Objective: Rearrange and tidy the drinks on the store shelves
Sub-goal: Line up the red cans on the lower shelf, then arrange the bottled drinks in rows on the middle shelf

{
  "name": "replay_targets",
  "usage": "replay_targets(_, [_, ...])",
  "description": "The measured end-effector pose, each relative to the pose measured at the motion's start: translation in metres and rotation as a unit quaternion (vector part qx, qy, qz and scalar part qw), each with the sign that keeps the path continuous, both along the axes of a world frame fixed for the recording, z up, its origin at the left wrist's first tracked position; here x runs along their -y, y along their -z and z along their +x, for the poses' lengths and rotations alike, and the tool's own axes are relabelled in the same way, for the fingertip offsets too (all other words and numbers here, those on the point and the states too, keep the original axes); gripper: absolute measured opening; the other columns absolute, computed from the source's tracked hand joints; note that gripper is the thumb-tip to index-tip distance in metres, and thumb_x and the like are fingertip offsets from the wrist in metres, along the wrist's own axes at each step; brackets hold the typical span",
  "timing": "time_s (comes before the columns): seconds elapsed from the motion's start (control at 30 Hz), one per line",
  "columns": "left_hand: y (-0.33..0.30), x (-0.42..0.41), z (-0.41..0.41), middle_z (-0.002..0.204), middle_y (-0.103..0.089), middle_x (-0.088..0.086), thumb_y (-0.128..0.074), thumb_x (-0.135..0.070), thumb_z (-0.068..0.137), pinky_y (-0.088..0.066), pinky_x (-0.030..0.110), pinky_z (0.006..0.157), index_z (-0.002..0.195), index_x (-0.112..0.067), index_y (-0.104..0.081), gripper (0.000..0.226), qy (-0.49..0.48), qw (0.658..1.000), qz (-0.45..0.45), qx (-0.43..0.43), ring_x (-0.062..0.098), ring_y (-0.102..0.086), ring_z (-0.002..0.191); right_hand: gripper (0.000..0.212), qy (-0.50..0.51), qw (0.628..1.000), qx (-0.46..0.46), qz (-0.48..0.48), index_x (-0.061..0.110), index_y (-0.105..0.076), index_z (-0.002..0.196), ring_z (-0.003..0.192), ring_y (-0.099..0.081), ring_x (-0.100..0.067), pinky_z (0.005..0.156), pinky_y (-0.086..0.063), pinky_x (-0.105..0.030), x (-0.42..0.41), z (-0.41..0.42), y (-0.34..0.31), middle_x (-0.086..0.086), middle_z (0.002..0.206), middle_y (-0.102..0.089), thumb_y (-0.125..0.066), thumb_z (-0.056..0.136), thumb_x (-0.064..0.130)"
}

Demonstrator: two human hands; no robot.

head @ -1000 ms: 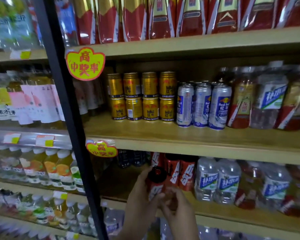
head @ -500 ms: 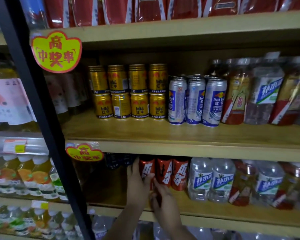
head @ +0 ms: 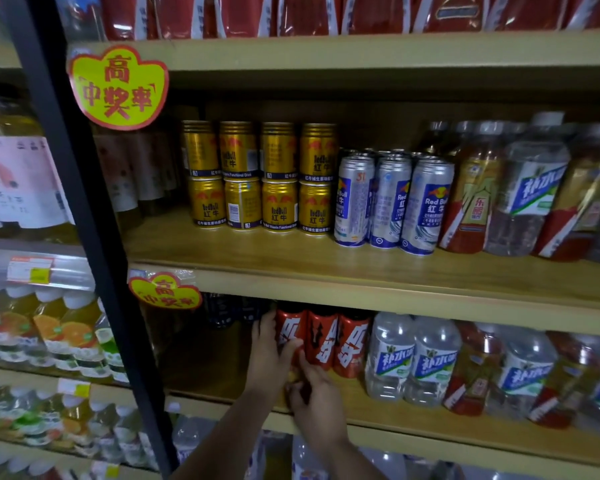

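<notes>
Three red bottles with white lettering stand in a row on the lower wooden shelf (head: 413,415). My left hand (head: 267,358) wraps the left side of the leftmost red bottle (head: 289,332). My right hand (head: 314,400) holds that same bottle at its base, fingers curled against it. The other two red bottles (head: 352,344) stand just to its right, touching. Clear water bottles with blue labels (head: 414,362) follow them.
Gold Red Bull cans (head: 260,178) stacked two high and tall silver Red Bull cans (head: 392,202) fill the middle shelf (head: 361,271). A black fridge frame (head: 84,216) stands left, with juice bottles (head: 49,327) behind glass. Yellow tags (head: 118,88) hang from the shelf edges.
The red bottle went from in front of the shelf edge back into line with the other two. Both hands followed it inward and stay on it. The view shifted slightly.
</notes>
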State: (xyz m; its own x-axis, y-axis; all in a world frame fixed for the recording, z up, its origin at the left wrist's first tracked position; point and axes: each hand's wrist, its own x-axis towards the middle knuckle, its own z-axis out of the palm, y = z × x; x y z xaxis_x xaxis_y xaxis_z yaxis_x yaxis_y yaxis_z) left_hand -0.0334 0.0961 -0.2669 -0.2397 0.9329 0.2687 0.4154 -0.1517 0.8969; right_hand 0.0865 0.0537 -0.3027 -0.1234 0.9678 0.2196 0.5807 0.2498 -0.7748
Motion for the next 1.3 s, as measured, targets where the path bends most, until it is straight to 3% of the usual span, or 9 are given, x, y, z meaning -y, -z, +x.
replay_targets(0.07, [-0.007,0.003,0.002,0.144,-0.040,0.006,-0.074,-0.015,0.089,-0.042,0.046,0.112,0.151,-0.021,-0.032,0.075,0.004,1.000,-0.011,0.006,0.022,-0.045,0.135,0.061,-0.032,0.999,-0.008,-0.001,0.025,-0.034,0.156,0.097,-0.051,0.013,0.082,-0.035,0.003,0.003,0.004,-0.009,0.010,0.125,-0.056,-0.053,0.099,0.016])
replay_targets(0.17, [-0.017,0.016,0.013,0.149,-0.032,0.010,-0.071,-0.010,0.090,-0.036,0.039,0.112,0.154,-0.017,-0.027,0.078,-0.026,0.998,-0.002,-0.052,0.028,-0.033,0.141,0.048,-0.051,0.997,-0.046,0.023,0.024,-0.054,0.143,0.104,-0.058,0.000,0.092,-0.048,-0.016,0.017,0.023,-0.025,0.004,0.124,-0.061,-0.050,0.098,0.008])
replay_targets(0.3, [-0.034,0.047,0.046,0.149,-0.026,0.002,-0.067,-0.020,0.094,-0.034,0.037,0.112,0.149,-0.017,-0.031,0.067,-0.023,0.967,0.157,-0.197,0.023,-0.025,0.142,0.042,0.004,0.992,-0.030,0.127,0.041,-0.059,0.124,0.108,-0.057,0.003,0.093,-0.051,-0.025,0.051,0.088,-0.035,0.020,0.118,-0.057,-0.052,0.091,0.016])
replay_targets(0.43, [-0.068,0.052,0.101,0.138,-0.042,0.003,-0.050,-0.045,0.097,-0.036,0.036,0.112,0.146,-0.018,-0.035,0.058,0.089,0.893,0.225,-0.380,0.022,-0.040,0.130,0.043,0.099,0.956,0.096,0.260,0.031,-0.056,0.124,0.111,-0.051,-0.015,0.093,-0.045,-0.037,0.064,0.157,-0.068,0.011,0.117,-0.054,-0.060,0.085,0.015])
replay_targets(0.6, [-0.103,0.034,0.150,0.140,-0.053,0.005,-0.054,-0.062,0.092,-0.034,0.037,0.109,0.146,-0.019,-0.039,0.070,0.091,0.846,0.133,-0.508,0.027,-0.047,0.129,0.060,0.157,0.928,0.246,0.231,0.016,-0.048,0.139,0.124,-0.045,-0.025,0.109,-0.041,-0.042,0.050,0.199,-0.110,-0.003,0.130,-0.048,-0.068,0.083,0.023])
replay_targets(0.83, [-0.126,0.046,0.215,0.125,-0.064,0.008,-0.060,-0.054,0.091,-0.051,0.040,0.082,0.132,-0.019,-0.050,0.055,0.143,0.794,0.163,-0.568,0.031,-0.062,0.114,0.056,0.248,0.892,0.320,0.202,0.003,-0.063,0.114,0.101,-0.057,-0.040,0.093,-0.050,-0.049,0.044,0.252,-0.126,-0.018,0.104,-0.060,-0.083,0.066,0.024])
replay_targets(1.1, [-0.117,0.045,0.260,0.140,-0.053,0.008,-0.066,-0.052,0.089,-0.044,0.044,0.101,0.146,-0.020,-0.036,0.072,0.146,0.794,0.135,-0.575,0.032,-0.052,0.126,0.066,0.305,0.876,0.338,0.159,0.003,-0.058,0.127,0.116,-0.055,-0.037,0.104,-0.046,-0.047,0.061,0.334,-0.128,-0.016,0.119,-0.060,-0.083,0.068,0.020])
replay_targets(1.23, [-0.089,0.062,0.256,0.122,-0.054,0.004,-0.084,-0.049,0.067,-0.044,0.039,0.102,0.122,-0.021,-0.044,0.074,0.141,0.811,0.219,-0.524,0.027,-0.056,0.114,0.070,0.271,0.866,0.394,0.147,0.006,-0.055,0.134,0.116,-0.052,-0.036,0.103,-0.044,-0.046,0.055,0.364,-0.128,-0.014,0.123,-0.059,-0.075,0.072,0.034])
replay_targets(1.3, [-0.074,0.068,0.257,0.132,-0.052,0.005,-0.089,-0.050,0.060,-0.041,0.039,0.110,0.121,-0.022,-0.038,0.083,0.154,0.823,0.228,-0.497,0.028,-0.055,0.122,0.072,0.236,0.864,0.433,0.106,0.014,-0.048,0.141,0.124,-0.045,-0.031,0.110,-0.035,-0.041,0.050,0.371,-0.130,-0.008,0.131,-0.055,-0.063,0.079,0.048])
